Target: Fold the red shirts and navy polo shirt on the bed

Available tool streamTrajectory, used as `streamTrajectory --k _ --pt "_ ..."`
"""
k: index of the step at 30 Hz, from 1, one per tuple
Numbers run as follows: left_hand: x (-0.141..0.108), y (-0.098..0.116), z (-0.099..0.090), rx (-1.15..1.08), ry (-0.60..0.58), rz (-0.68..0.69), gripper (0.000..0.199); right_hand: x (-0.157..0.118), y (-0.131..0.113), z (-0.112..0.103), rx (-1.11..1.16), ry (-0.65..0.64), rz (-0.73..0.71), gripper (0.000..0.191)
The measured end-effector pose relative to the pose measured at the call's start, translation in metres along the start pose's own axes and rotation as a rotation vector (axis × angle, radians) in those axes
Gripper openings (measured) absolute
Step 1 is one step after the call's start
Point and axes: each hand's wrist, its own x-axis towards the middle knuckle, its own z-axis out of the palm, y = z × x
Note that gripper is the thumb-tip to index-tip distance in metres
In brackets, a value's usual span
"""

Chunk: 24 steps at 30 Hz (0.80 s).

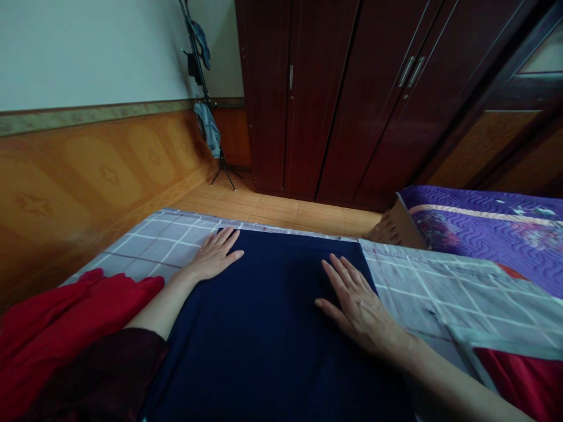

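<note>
A dark navy cloth [272,328], perhaps a garment, lies spread flat on a grey-and-white checked bedsheet [169,237]. At its far left corner rests my left hand [215,255], palm down with the fingers spread. My right hand [354,299] is over the cloth's right side, fingers stretched out and thumb apart; whether it touches the fabric I cannot tell. Neither hand grips anything. The near end of the cloth runs out of the bottom of the view.
Red fabric [83,310] lies crumpled at left, and a darker red piece [523,375] lies at right. Beyond the checked surface's edge are a tiled floor [281,210], a brown wardrobe [308,117] and a coat stand [203,82]. A purple quilted bedspread [488,234] is at right.
</note>
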Motion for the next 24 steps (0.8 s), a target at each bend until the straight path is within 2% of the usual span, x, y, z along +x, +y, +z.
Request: streamTrajectory --k 2,7,12,16,20,22,24 --pt "0.0 0.001 -0.001 0.0 -0.003 -0.01 0.071 0.0 0.0 0.005 0.009 -0.02 -0.001 0.069" --pt "0.001 0.002 0.001 0.008 0.014 -0.004 0.071 0.01 0.019 0.017 -0.064 -0.011 0.131 0.07" --pt "0.003 -0.001 0.004 0.035 0.04 0.003 0.071 0.012 0.024 0.019 -0.05 0.015 0.132 0.07" --pt "0.0 0.009 -0.008 0.039 0.034 -0.008 0.068 0.012 0.023 0.017 -0.04 0.008 0.117 0.068" --pt "-0.031 0.045 -0.025 0.045 0.031 0.078 0.071 0.014 0.023 0.016 -0.058 -0.016 0.131 0.065" --pt "-0.059 0.065 -0.028 0.031 -0.018 0.211 0.074 0.014 0.022 0.016 -0.067 -0.026 0.132 0.063" --pt "-0.088 0.073 -0.028 0.004 -0.106 0.302 0.077 0.014 0.021 0.014 -0.075 -0.029 0.132 0.062"
